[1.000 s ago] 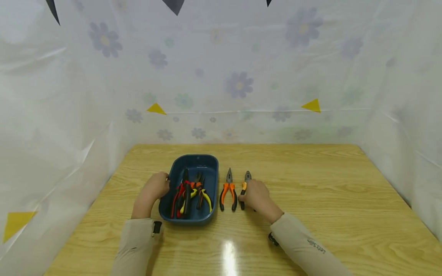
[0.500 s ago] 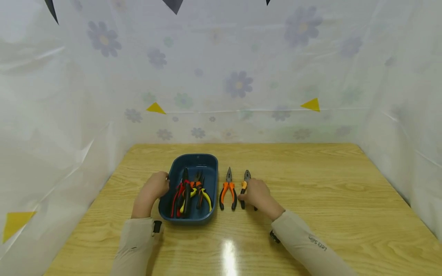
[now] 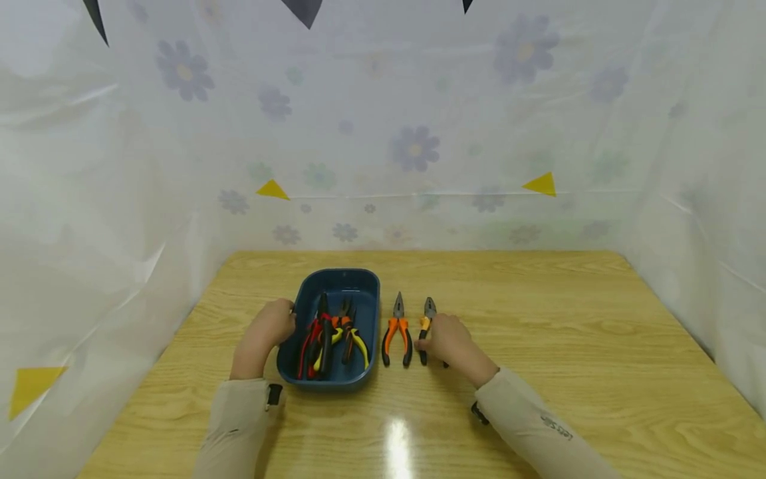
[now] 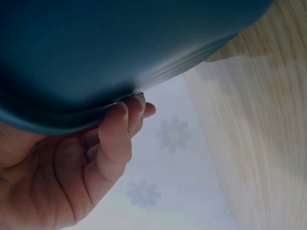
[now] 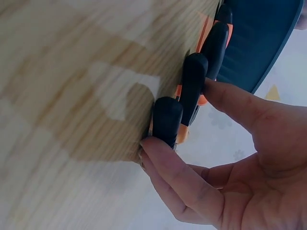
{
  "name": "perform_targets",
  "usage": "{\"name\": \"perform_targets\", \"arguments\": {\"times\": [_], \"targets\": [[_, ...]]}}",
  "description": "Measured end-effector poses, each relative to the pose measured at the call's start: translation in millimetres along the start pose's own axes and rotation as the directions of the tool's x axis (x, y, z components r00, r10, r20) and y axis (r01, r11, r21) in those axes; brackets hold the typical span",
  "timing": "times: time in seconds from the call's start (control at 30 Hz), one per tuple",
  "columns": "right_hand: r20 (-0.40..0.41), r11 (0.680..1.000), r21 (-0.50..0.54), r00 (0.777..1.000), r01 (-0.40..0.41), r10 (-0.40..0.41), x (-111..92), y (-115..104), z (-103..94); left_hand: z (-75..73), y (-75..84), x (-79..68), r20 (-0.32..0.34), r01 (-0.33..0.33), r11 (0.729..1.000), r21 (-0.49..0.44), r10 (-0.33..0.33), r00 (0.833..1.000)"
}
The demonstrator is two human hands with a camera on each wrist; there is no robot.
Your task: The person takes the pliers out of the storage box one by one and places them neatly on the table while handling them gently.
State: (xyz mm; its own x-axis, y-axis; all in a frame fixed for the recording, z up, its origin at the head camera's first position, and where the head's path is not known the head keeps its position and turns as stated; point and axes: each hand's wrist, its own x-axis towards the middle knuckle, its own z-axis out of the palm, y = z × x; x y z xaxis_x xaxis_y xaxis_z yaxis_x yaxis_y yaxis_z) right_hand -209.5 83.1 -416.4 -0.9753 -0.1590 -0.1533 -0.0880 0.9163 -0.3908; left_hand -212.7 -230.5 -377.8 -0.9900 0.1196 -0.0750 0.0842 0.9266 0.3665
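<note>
Long beige sleeves [image 3: 230, 426], the right one bearing dark lettering [image 3: 556, 427]; small black piece [image 3: 274, 394] at each cuff.

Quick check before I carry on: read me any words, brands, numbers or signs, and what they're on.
Perhaps "Let's ...": dark lettering on the right sleeve, too blurred to be sure.
Left sleeve: small mark, too small to read.
Pliers, blue bin: nothing readable.

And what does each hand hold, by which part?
The left hand grips the blue tray by its rim; the right hand pinches the combination pliers by their handles.
</note>
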Motion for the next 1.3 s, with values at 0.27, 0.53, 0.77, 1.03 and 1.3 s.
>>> {"name": "perform_targets", "arguments": {"times": [0.27,0.53,0.77,1.03,1.3], "targets": [[-0.010,1.000,0.014,1.000,0.001,-0.001,-4,-1,-0.4,1.4,-0.5,2.0,0.006,-0.010,1.000,0.003,0.010,1.000],[-0.044,0.999,-0.042,0.999,-0.023,0.021,-8,-6,-1.3,2.7,0.1,1.4,-0.005,-0.011,0.999,0.032,0.011,1.000],[-0.136,0.996,-0.067,0.988,0.060,-0.068,-13,-19,-7.9,2.4,1.3,0.7,-0.009,0.001,1.000,0.022,-0.001,1.000],[-0.239,0.992,-0.017,0.963,0.127,-0.127,-17,-45,-16.0,-1.1,2.6,0.5,-0.004,-0.006,1.000,0.009,0.006,1.000],[-0.264,0.932,0.008,0.899,0.363,-0.348,-21,-83,-14.5,-0.7,0.2,0.6,-0.003,0.000,1.000,0.007,0.000,1.000]]}}
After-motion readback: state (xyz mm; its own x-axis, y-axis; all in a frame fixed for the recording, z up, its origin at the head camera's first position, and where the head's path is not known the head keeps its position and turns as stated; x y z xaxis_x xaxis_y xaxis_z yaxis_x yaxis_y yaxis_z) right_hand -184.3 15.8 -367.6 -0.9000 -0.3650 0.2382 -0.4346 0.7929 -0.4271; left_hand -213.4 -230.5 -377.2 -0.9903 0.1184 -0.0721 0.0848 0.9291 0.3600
